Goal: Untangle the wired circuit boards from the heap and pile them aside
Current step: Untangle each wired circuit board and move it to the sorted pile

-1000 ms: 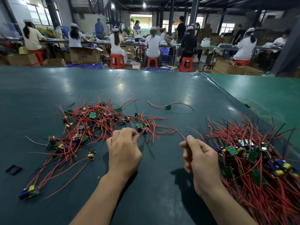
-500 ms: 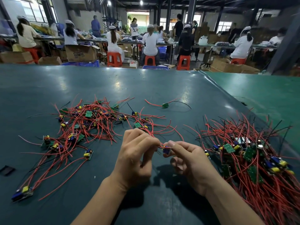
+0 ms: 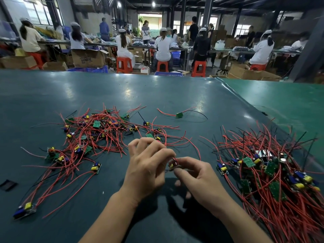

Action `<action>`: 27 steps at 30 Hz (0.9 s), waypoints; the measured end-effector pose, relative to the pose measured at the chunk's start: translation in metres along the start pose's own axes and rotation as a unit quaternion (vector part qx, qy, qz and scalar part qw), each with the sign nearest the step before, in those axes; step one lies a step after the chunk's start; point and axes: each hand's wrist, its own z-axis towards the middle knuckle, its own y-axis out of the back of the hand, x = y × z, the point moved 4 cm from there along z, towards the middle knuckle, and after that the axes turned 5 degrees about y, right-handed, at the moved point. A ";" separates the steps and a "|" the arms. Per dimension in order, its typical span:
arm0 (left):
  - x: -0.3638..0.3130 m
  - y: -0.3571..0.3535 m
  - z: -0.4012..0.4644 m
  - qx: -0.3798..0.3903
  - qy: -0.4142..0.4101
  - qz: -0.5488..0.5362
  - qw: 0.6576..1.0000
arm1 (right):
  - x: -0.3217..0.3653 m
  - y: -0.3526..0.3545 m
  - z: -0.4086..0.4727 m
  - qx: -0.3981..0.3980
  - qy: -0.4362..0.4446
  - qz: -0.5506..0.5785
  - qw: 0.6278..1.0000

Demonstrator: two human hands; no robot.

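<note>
A loose heap of small green circuit boards with red and black wires (image 3: 98, 132) is spread over the left half of the dark green table (image 3: 157, 92). A denser pile of the same wired boards (image 3: 273, 172) lies at the right. Between them, my left hand (image 3: 149, 171) and my right hand (image 3: 198, 176) meet over the table and both pinch one small board with a yellow part and red wire (image 3: 173, 163). Its red wires trail back toward the heap.
One single wired board (image 3: 179, 115) lies alone behind the heap. A small black piece (image 3: 7, 185) sits at the left edge. A brighter green table surface (image 3: 284, 102) adjoins on the right. Seated workers on red stools and cardboard boxes fill the background.
My left hand came off the heap with a board and my right hand moved in from the right pile to meet it. Both hands now hold that board close together.
</note>
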 end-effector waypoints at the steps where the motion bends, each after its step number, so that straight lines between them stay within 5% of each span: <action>1: 0.000 0.000 0.000 -0.003 -0.003 -0.002 1.000 | 0.001 0.001 0.000 -0.003 0.019 -0.028 0.999; 3: -0.001 0.001 0.000 -0.008 -0.004 -0.001 1.000 | 0.002 0.000 -0.001 -0.007 0.052 -0.054 0.997; 7: 0.001 -0.002 -0.002 0.006 -0.016 0.004 1.000 | 0.000 -0.001 -0.001 0.011 -0.003 0.084 0.996; 10: -0.001 -0.003 -0.003 0.008 -0.029 -0.002 1.000 | 0.003 0.002 0.001 0.001 0.039 -0.001 0.999; 13: -0.004 0.002 -0.002 -0.068 0.002 0.001 0.998 | 0.001 0.003 0.002 -0.042 0.044 -0.018 0.998; 16: -0.008 0.013 -0.007 -0.169 0.005 -0.049 0.984 | 0.002 0.017 0.003 -0.129 0.021 0.124 0.984; 20: -0.013 -0.009 -0.009 0.003 0.084 -0.185 0.979 | 0.008 0.028 0.005 -0.162 0.011 0.227 0.960; 23: -0.012 -0.030 -0.014 0.120 0.239 -0.296 0.917 | 0.009 0.019 0.002 -0.116 0.012 0.200 0.973; 27: -0.002 -0.036 -0.013 0.124 0.362 -0.430 0.817 | 0.011 0.016 0.002 -0.080 0.026 0.191 0.978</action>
